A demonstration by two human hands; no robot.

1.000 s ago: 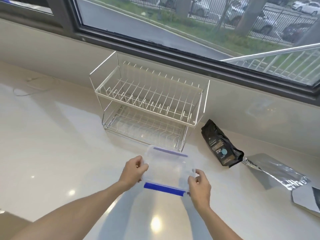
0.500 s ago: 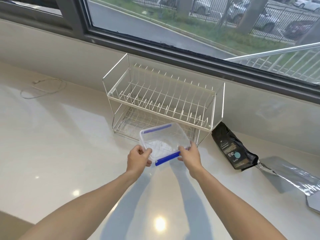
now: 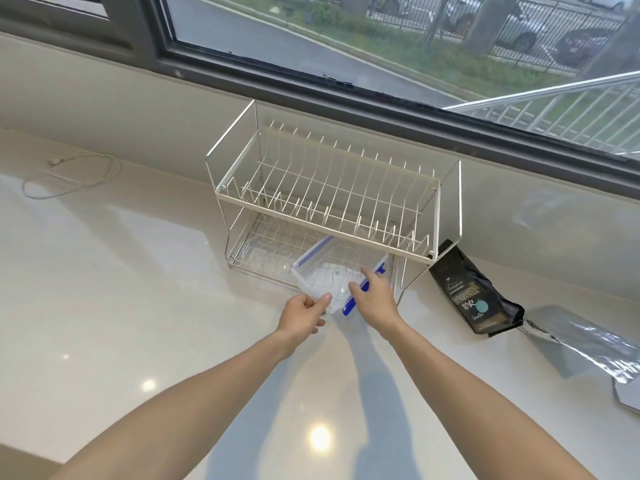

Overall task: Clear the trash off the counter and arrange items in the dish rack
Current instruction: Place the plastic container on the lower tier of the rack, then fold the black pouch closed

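A clear plastic container with blue clips lies partly inside the lower tier of the white two-tier wire dish rack, its near corner sticking out over the counter. My left hand pinches the container's near corner. My right hand rests on its right side by the blue clip, fingers pressed against it. The rack's upper tier holds nothing.
A black coffee bag lies right of the rack, with a silver foil bag further right at the frame edge. A white cable is coiled at the far left. The window wall runs directly behind the rack.
Both hands have carried the container forward from the counter front and slid it into the rack's lower tier. The view has moved closer to the rack.
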